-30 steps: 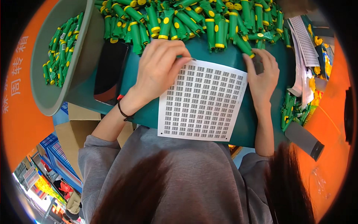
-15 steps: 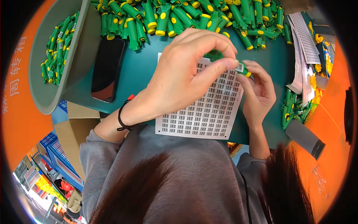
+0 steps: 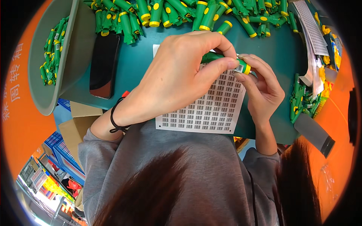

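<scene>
A green wrapped roll [image 3: 212,57] with a yellow end is held between my two hands over a white sheet of barcode stickers [image 3: 196,119]. My left hand [image 3: 184,69] reaches across the sheet, its thumb and forefinger closed on the roll beside a small white barcode sticker [image 3: 239,68]. At the roll's yellow end, my right hand [image 3: 265,84] grips with curled thumb and fingers. The left hand covers part of the roll and the upper part of the sheet.
Many similar green rolls [image 3: 156,13] lie piled at the table's far side. On the left stand a grey bin [image 3: 77,41] holding more rolls and a black phone [image 3: 105,64]. Further sticker sheets [image 3: 311,28] and a grey cylinder [image 3: 313,133] are at the right.
The roll has turned between my fingers, and more of its green body and its sticker now show. Both hands stay at the same place over the sheet; the whole view has shifted slightly.
</scene>
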Tool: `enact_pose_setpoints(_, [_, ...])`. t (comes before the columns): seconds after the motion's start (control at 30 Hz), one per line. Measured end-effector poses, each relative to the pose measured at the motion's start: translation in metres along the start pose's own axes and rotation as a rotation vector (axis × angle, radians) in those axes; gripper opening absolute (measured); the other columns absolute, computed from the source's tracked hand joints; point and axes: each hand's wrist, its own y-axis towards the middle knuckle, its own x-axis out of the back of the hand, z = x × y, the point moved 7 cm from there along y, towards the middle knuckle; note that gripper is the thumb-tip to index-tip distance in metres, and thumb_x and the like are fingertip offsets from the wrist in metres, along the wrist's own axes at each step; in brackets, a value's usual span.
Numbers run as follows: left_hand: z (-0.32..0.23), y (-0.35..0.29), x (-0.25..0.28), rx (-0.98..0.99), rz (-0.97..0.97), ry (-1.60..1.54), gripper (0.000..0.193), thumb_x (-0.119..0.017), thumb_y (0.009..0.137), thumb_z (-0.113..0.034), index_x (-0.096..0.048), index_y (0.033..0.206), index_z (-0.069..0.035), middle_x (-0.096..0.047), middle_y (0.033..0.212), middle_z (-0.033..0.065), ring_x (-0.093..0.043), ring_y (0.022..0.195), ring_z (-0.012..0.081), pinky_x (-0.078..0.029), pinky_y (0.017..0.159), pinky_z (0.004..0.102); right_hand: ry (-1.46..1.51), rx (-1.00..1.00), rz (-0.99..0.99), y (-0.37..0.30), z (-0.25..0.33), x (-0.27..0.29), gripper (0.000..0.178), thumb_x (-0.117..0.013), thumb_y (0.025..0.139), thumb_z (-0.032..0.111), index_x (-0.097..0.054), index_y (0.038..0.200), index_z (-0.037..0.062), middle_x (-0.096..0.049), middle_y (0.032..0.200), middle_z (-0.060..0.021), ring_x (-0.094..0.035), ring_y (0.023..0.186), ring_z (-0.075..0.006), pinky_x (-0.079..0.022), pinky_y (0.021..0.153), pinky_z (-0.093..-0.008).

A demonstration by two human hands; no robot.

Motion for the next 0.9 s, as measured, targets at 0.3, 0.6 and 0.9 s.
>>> enact_pose_setpoints(0.3, [-0.006, -0.002, 0.001, -0.01, 0.003, 0.066, 0.012, -0.071, 0.091, -0.005, -0.069, 0.099, 0.003, -0.072, 0.096, 0.008, -0.067, 0.096, 0.0151, -0.052, 0.088, 0.0287, -0.025, -0.001, 0.0, 0.0, 0.001, 0.0, 0.038, -0.07, 0.083, -0.016, -0.067, 0.12, -0.0069, -0.063, 0.125, -0.0195, -0.065, 0.112, -0.023, -0.061, 0.095, -0.034])
enact_pose_setpoints(0.6, [-0.003, -0.001, -0.001, 0.024, -0.021, 0.037, 0.012, -0.072, 0.09, -0.005, -0.068, 0.097, 0.004, -0.072, 0.095, 0.0073, -0.067, 0.094, 0.0146, -0.051, 0.087, 0.0286, -0.041, -0.005, 0.009, 0.0, 0.003, -0.001, 0.039, -0.071, 0.083, -0.015, -0.067, 0.121, -0.0061, -0.063, 0.125, -0.0193, -0.065, 0.11, -0.0228, -0.061, 0.094, -0.0346])
enact_pose_setpoints(0.9, [0.027, -0.001, -0.025, 0.2, 0.275, -0.263, 0.025, -0.073, 0.094, -0.022, -0.071, 0.107, 0.0, -0.069, 0.087, 0.0026, -0.063, 0.085, 0.0081, -0.051, 0.077, 0.0261, -0.033, -0.012, 0.114, -0.001, 0.002, 0.003, 0.043, -0.07, 0.083, -0.016, -0.063, 0.124, -0.0082, -0.064, 0.123, -0.0209, -0.066, 0.111, -0.0262, -0.06, 0.094, -0.0362])
